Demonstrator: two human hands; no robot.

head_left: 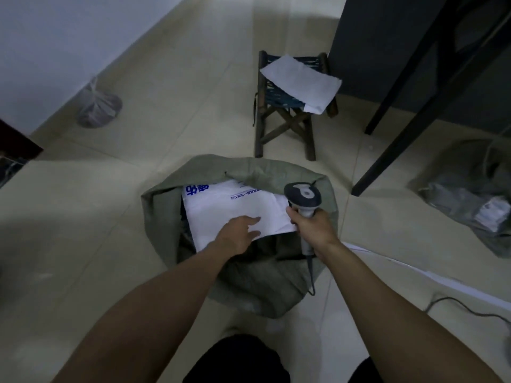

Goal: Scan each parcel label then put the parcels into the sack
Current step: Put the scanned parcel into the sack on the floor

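Left hand (237, 236) is resting on a white parcel (221, 208) in the sack (166, 194); right hand (312, 225) is gripping a barcode scanner (302, 193).
The left fingers are lying stretched out on the parcel's near edge. The parcel is lying flat across the sack's open mouth, on the tiled floor (83, 217). The right fingers are wrapping round the scanner's handle, just beside the parcel's right edge. A second parcel (301, 81) is lying on a folding stool (276, 128) beyond the sack.
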